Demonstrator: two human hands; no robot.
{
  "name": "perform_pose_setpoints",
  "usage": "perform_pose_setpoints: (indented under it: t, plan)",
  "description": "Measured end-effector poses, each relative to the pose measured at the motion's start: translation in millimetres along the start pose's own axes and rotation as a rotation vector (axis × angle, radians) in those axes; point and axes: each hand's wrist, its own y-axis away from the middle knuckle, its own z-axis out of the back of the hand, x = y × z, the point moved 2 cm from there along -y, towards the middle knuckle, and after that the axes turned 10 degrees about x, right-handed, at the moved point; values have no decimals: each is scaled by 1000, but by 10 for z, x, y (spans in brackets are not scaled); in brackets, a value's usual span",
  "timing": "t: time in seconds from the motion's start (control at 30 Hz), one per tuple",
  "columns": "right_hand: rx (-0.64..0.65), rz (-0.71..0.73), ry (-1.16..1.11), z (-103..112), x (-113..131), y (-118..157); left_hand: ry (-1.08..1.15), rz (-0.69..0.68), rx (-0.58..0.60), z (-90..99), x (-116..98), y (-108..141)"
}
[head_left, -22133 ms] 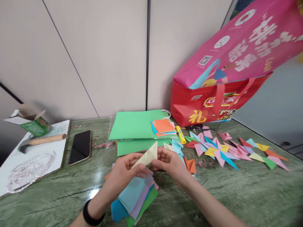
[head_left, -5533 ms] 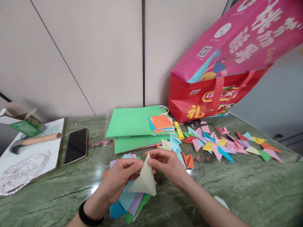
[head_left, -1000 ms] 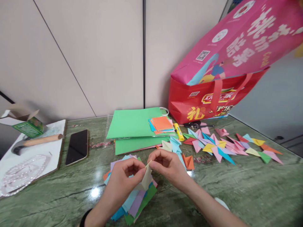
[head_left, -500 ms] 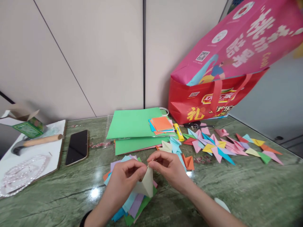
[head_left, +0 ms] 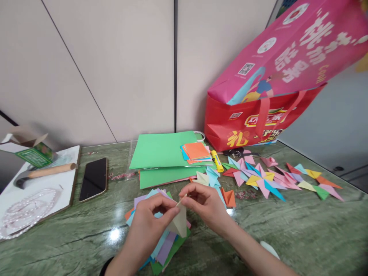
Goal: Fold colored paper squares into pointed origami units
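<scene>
A pale cream sheet of origami paper (head_left: pixel 180 223), partly folded, hangs between my two hands at the front middle. My left hand (head_left: pixel 153 218) pinches it near the top from the left side. My right hand (head_left: pixel 202 201) grips its top corner between thumb and fingers. Below them, a fanned pile of coloured paper squares (head_left: pixel 165 249) lies on the table, partly hidden by my left hand and the sheet. Just beyond my right hand sit a folded cream piece (head_left: pixel 201 178), a light blue one (head_left: pixel 212 176) and an orange one (head_left: pixel 228 197).
Green paper packs (head_left: pixel 163 151) lie behind, topped by small orange squares (head_left: pixel 197 150) beside a yellow glue stick (head_left: pixel 217 161). Many folded paper pieces (head_left: pixel 264 176) spread rightward, before a red bag (head_left: pixel 230 126). At left are a phone (head_left: pixel 93 179), a hammer-like tool (head_left: pixel 51 170) and beads (head_left: pixel 28 209).
My left hand has shifted slightly, its thumb now farther over the cream paper's upper edge. The paper has tilted a little; my right hand keeps nearly the same place.
</scene>
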Motion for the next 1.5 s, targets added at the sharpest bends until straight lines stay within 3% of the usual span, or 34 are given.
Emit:
perform_pose_setpoints:
  t: [0.23,0.73,0.9,1.0,1.13,1.2,1.3,1.43,1.5]
  plan:
    - [2,-16,-36,-24,10,13,-39,-29,1,-35,21,-14]
    - [-113,212,128,-60,210,81,62,-117,4,-18,-55,95]
    - [-75,103,-12,-65,242,80,121,-109,37,-35,-127,131]
    - [-26,70,10,-63,229,62,45,-116,-24,-52,-107,139]
    - [-76,52,218,-67,162,49,-324,-294,-207,-72,-48,169]
    - [-22,-9,129,-109,96,45,-518,-423,-259,-101,-24,178]
    - [22,-43,-20,-169,37,43,-712,-501,-250,-141,-40,157]
    - [-87,-65,-102,-139,58,38,-648,-670,-242,-139,-177,245]
    - [-138,-79,-133,-101,83,37,-500,-697,-146,-138,-135,407]
